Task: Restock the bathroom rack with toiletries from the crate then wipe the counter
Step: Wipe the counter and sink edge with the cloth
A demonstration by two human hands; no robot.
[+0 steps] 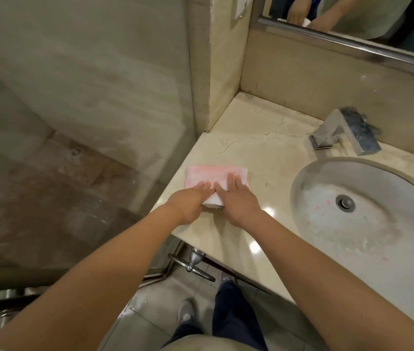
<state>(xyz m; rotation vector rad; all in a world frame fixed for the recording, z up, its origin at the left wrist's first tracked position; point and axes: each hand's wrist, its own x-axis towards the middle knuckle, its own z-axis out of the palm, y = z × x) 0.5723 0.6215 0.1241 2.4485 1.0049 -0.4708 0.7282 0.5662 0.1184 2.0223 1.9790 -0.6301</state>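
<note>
- Our left hand lies flat, fingers straight and together, on the near part of the pink cloth.
- The cloth lies folded on the counter, by its left edge.
- Our right hand presses flat beside the left, fingers together.
- We judge the wiping step is in hand; next the cloth needs sweeping right, towards the sink.

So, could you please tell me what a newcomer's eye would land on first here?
The left hand and right hand lie side by side, fingers straight, pressing a folded pink-and-white cloth near the left edge of the counter. To the right, the oval sink shows pink specks near its drain, with a metal tap behind it.
</note>
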